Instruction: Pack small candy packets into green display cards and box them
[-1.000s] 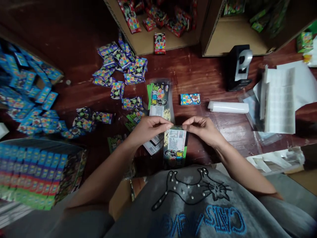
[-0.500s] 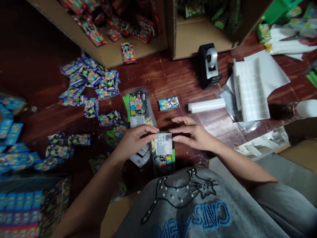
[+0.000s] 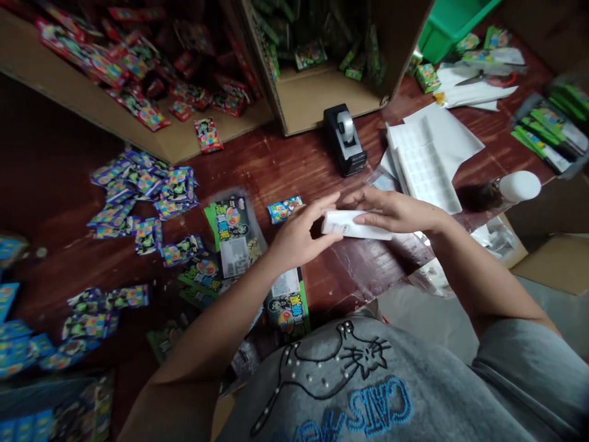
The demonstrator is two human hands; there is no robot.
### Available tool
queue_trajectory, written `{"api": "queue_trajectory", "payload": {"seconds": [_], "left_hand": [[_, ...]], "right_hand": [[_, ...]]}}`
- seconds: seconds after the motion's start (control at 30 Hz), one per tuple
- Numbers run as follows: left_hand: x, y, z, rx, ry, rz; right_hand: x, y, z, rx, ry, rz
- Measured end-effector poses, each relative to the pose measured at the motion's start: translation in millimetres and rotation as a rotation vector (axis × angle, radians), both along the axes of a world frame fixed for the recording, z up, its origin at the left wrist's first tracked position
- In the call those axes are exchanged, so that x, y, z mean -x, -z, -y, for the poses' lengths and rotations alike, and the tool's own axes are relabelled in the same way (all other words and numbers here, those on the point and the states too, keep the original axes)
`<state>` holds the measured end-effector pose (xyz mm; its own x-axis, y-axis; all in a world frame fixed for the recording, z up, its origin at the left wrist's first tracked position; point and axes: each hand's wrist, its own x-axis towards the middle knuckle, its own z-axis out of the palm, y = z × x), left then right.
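A white, bar-shaped bundle [image 3: 338, 223] lies on the table before me, with faint print near its left end. My right hand [image 3: 391, 212] grips it from the right, its thumb over the near face and its fingers behind. Around the left end is my left hand [image 3: 306, 233], thumb and fingers apart; contact there is unclear. Just beyond the left hand lies a small blue candy packet [image 3: 280, 210], partly covered. Close to my body, a black and green printed box [image 3: 289, 313] with a white label sits partly behind my left forearm.
A black tape dispenser [image 3: 345, 141] stands behind the bundle, with white label sheets [image 3: 427, 159] to its right. A white-capped bottle [image 3: 518, 187] is further right. Purple packets [image 3: 138, 184] lie left. Cardboard boxes [image 3: 322, 101] with red and green packets line the back.
Both hands have left the printed box and moved right to the white bundle, which my right hand now grips. The view has shifted to the right.
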<state>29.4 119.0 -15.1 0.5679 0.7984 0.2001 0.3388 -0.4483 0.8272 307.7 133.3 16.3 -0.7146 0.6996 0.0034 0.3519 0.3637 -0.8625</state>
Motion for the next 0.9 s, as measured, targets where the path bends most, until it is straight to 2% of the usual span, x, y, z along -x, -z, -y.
{"api": "queue_trajectory", "payload": {"seconds": [0.07, 0.17, 0.27, 0.4, 0.53, 0.67, 0.77, 0.9], "left_hand": [[-6, 2.1, 5, 0.121, -0.143, 0.069], [-9, 3.9, 13, 0.206, -0.285, 0.098], [-11, 3.1, 18, 0.24, -0.322, 0.117], [-12, 0.4, 24, 0.275, -0.361, 0.136], [-12, 1.7, 29, 0.314, -0.378, 0.119], [-12, 6.6, 30, 0.369, -0.398, 0.105], [-10, 8.6, 31, 0.386, -0.384, 0.085], [-6, 9.1, 34, 0.42, -0.372, 0.076]], "right_hand": [[2, -8.4, 2, -0.086, 0.08, 0.002], [12, -10.4, 7, -0.334, 0.213, 0.006], [27, -3.5, 13, -0.485, 0.196, -0.006], [42, 8.8, 17, -0.592, 0.246, 0.032], [44, 16.3, 21, -0.66, 0.307, 0.091], [41, 19.6, 27, -0.838, 0.35, 0.119], [31, 18.5, 30, -0.83, 0.4, 0.058], [12, 14.9, 34, -0.578, 0.658, -0.228]]}}
